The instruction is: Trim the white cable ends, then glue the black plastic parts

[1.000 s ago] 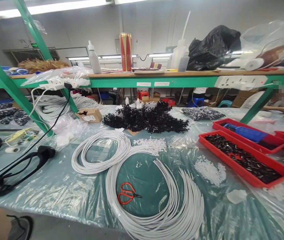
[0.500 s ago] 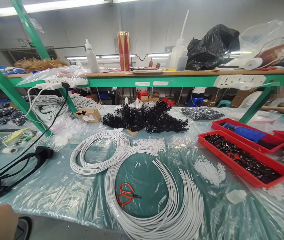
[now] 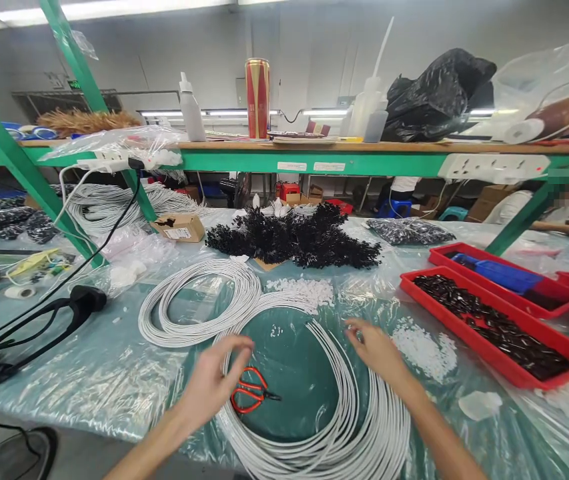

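Observation:
My left hand reaches over the left side of a large coil of white cable, thumb and fingers apart and nothing held. Just right of its thumb, inside the coil, lie scissors with red handles. My right hand, fingers stretched toward the left, hovers by the cut cable ends on the coil's right side. It too looks free of any object; whether it touches the cables I cannot tell. Behind the left hand a second white cable coil overlaps the big one.
A heap of black parts stands at the back middle. Small white pieces lie in one pile behind the coil and another pile at right. Red trays hold dark parts. Black straps and a green shelf frame bound the table.
Both hands have come in over the large coil from the near edge; before, only a blurred bit of skin showed at lower left. Scissors and coils stay in place.

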The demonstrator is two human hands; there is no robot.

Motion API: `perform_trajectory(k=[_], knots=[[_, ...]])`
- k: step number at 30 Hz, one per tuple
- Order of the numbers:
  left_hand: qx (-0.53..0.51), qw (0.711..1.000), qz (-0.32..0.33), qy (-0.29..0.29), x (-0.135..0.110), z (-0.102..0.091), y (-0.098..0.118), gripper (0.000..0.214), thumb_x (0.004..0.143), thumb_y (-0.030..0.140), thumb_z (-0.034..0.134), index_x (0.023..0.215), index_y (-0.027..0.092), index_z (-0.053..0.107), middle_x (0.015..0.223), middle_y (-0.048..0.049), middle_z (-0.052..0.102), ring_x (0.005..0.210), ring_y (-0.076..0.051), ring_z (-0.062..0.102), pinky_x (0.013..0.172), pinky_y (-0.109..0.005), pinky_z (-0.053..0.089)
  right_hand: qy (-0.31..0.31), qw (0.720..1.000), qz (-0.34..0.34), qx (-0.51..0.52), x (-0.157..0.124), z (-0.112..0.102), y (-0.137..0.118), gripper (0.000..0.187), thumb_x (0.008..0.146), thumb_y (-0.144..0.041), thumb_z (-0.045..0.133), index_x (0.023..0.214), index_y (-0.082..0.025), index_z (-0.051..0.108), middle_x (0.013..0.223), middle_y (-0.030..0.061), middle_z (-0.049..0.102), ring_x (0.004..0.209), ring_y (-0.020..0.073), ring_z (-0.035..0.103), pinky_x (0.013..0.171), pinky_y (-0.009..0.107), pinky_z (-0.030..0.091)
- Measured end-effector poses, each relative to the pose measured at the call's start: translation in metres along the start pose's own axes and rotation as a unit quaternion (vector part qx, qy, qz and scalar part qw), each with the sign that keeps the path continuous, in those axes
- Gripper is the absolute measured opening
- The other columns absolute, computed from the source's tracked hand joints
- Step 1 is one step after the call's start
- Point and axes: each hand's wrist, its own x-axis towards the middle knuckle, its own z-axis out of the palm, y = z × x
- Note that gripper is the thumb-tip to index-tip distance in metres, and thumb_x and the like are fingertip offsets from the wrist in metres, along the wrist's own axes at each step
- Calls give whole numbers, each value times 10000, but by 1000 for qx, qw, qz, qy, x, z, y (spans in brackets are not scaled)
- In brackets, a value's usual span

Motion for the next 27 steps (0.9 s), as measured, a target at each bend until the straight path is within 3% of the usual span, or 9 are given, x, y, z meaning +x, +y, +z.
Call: perform_trajectory(k=[2, 4, 8, 11, 16, 18, 22, 25, 27], knots=[[59, 988, 15, -145, 0, 21, -12, 268, 1014, 186, 480, 1134, 209, 719, 1162, -73, 728, 1096, -233, 679, 998, -334, 493, -18, 999, 23, -22, -2, 24, 9, 74, 877, -229, 760, 892, -162, 732, 773, 59, 691, 625, 143, 582, 592, 280, 413], [149, 951, 20, -272, 0, 40, -22, 334, 951, 108, 501, 1194, 229, 695, 1251, -81, 701, 1189, -266, 646, 1053, -362, 459, -20, 998, 45, -33, -2, 44, 18, 78, 836, -175, 776, 821, -162, 700, 773, 58, 679, 638, 142, 569, 586, 274, 385], [273, 895, 23, -353, 0, 56, -28, 474, 842, 51, 573, 1296, 166, 643, 1397, -170, 619, 1313, -357, 571, 1113, -460, 417, -21, 998, 62, -17, 3, 63, 35, 223, 894, -300, 764, 777, -173, 623, 773, 19, 621, 652, 127, 535, 606, 259, 408], [284, 882, 40, -374, 12, 56, -26, 457, 819, 17, 551, 1257, 97, 654, 1322, -227, 651, 1252, -385, 608, 1086, -472, 424, -21, 997, 75, 28, 9, 68, 43, 304, 947, -405, 712, 790, -179, 583, 687, -26, 537, 598, 117, 490, 590, 253, 408], [229, 893, 81, -379, 45, 62, -28, 164, 733, 80, 634, 882, 147, 646, 1046, -158, 729, 991, -354, 691, 851, -357, 472, -41, 982, 87, 166, 16, 79, 47, 452, 1028, -619, 491, 921, -181, 528, 618, -74, 431, 448, 83, 356, 467, 225, 342], [192, 907, 87, -365, 57, 65, -27, 190, 640, 71, 667, 787, 164, 592, 942, -123, 726, 892, -335, 690, 768, -336, 445, -49, 974, 80, 208, 15, 81, 43, 524, 1018, -703, 406, 940, -195, 502, 599, -91, 361, 417, 77, 272, 430, 224, 285], [58, 947, 87, -304, 83, 75, -21, 245, 619, 79, 637, 836, 186, 598, 884, -34, 717, 815, -229, 655, 699, -276, 404, -43, 967, 49, 246, 10, 81, 26, 575, 962, -779, 427, 968, -211, 520, 609, -90, 284, 472, 106, 267, 467, 245, 280], [-71, 962, 83, -249, 103, 97, -15, 210, 720, 137, 620, 925, 183, 616, 938, -18, 713, 859, -171, 644, 763, -236, 451, -39, 966, 26, 256, 7, 79, 13, 582, 949, -781, 454, 927, -212, 572, 627, -61, 330, 528, 131, 315, 508, 263, 305], [-136, 965, 71, -214, 115, 118, -13, 155, 818, 200, 588, 963, 166, 631, 851, -18, 678, 793, -149, 617, 753, -231, 465, -35, 965, 15, 260, 4, 78, 7, 579, 949, -769, 473, 894, -206, 594, 654, -35, 400, 565, 142, 366, 532, 266, 332]])
